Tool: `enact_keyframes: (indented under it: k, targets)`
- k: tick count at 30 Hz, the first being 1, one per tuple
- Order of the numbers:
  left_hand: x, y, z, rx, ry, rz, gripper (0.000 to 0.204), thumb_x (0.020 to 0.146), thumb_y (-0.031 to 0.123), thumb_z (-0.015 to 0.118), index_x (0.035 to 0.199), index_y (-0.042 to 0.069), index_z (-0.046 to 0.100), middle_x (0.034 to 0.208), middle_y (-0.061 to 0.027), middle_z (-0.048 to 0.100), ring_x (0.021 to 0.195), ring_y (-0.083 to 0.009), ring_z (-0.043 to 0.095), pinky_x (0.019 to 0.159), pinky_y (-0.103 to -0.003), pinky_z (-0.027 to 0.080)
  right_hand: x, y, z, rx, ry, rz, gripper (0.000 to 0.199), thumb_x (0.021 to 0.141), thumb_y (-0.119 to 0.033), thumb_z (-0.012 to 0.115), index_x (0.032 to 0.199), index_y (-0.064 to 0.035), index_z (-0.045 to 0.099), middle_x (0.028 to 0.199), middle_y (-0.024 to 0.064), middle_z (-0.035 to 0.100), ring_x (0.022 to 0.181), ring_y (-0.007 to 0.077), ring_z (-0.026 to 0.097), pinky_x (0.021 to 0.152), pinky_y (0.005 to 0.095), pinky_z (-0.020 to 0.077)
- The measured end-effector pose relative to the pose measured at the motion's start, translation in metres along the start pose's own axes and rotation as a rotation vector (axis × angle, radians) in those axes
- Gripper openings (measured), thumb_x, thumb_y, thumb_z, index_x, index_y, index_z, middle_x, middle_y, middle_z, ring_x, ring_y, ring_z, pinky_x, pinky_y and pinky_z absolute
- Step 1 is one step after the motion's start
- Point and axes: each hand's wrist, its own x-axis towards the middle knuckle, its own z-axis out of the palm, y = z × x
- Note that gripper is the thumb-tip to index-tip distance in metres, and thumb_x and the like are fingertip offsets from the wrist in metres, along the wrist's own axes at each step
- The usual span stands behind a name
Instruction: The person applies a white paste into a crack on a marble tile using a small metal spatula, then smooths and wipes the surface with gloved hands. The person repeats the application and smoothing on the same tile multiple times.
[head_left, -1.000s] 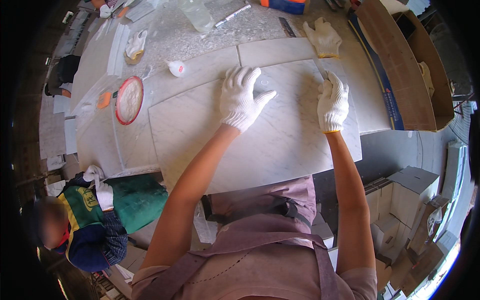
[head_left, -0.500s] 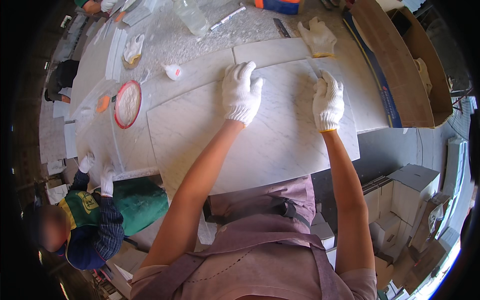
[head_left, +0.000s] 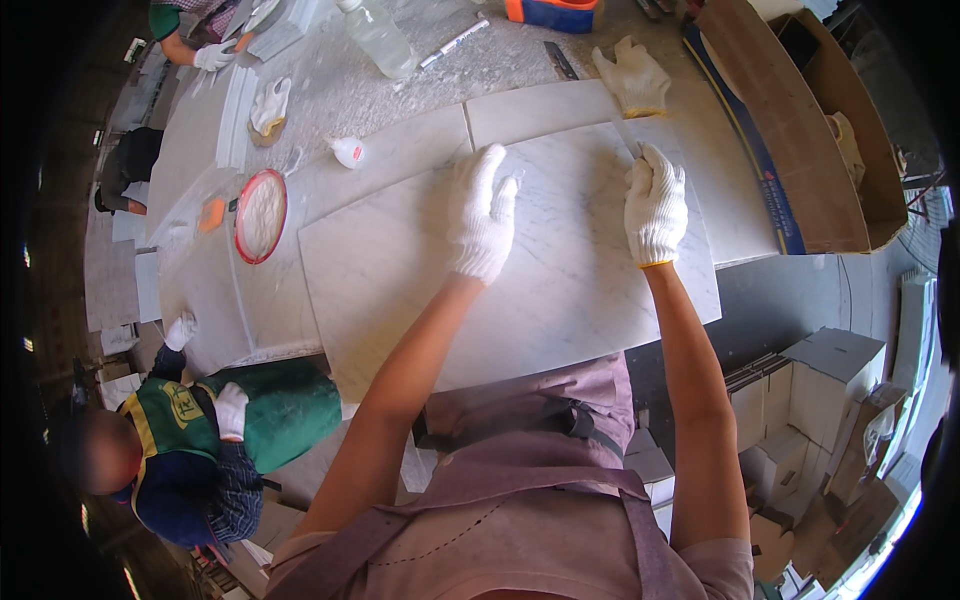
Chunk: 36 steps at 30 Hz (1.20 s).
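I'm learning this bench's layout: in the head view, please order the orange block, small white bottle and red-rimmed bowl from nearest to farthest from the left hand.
From the left hand:
1. Small white bottle: to its left, past the far edge of the marbled slab.
2. Red-rimmed bowl: farther left.
3. Orange block: just left of the bowl.

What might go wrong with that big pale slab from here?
The slab overhangs the near edge of the table, so pressing there might tip or chip it; the left hand and right hand are over its farther part. If the slab swings left, it could knock the red-rimmed bowl.
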Motion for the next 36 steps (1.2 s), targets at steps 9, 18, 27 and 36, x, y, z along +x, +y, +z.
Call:
enact_keyframes:
  k: [9, 18, 27, 36]
  targets:
    - [0.018, 0.014, 0.016, 0.406, -0.019, 0.196, 0.052, 0.089, 0.015, 0.084, 0.135, 0.002, 0.064, 0.132, -0.0183, 0.068, 0.124, -0.0401, 0.061, 0.11, -0.049, 0.049, -0.001, 0.001, 0.001, 0.03, -0.031, 0.026, 0.03, 0.109, -0.029, 0.062, 0.136, -0.0184, 0.071, 0.119, 0.0156, 0.073, 0.107, 0.038, 0.071, 0.093, 0.0475, 0.058]
    - [0.032, 0.005, -0.005, 0.402, -0.113, 0.142, 0.044, 0.095, 0.018, 0.078, 0.135, 0.006, 0.063, 0.133, -0.0156, 0.066, 0.128, -0.0373, 0.06, 0.109, -0.049, 0.05, -0.002, 0.0, 0.0, 0.047, -0.033, 0.048, 0.029, 0.109, -0.025, 0.062, 0.135, -0.0155, 0.072, 0.11, 0.0127, 0.073, 0.101, 0.0321, 0.072, 0.089, 0.0451, 0.0576]
    - [0.025, 0.007, -0.021, 0.454, -0.284, 0.344, 0.04, 0.097, 0.022, 0.075, 0.131, 0.006, 0.064, 0.131, -0.0151, 0.066, 0.126, -0.0392, 0.058, 0.11, -0.051, 0.048, -0.001, -0.002, -0.003, 0.036, 0.078, -0.119, 0.025, 0.104, -0.023, 0.07, 0.128, -0.0189, 0.076, 0.114, 0.0139, 0.072, 0.108, 0.0342, 0.07, 0.095, 0.0436, 0.0561]
    - [0.01, 0.007, -0.015, 0.28, -0.243, 0.486, 0.04, 0.1, 0.016, 0.072, 0.139, 0.006, 0.066, 0.136, -0.0169, 0.068, 0.13, -0.0381, 0.062, 0.119, -0.053, 0.044, -0.001, -0.005, -0.008, 0.061, 0.038, -0.112, 0.026, 0.103, -0.024, 0.07, 0.126, -0.0145, 0.079, 0.115, 0.0153, 0.077, 0.112, 0.036, 0.07, 0.102, 0.0431, 0.0544]
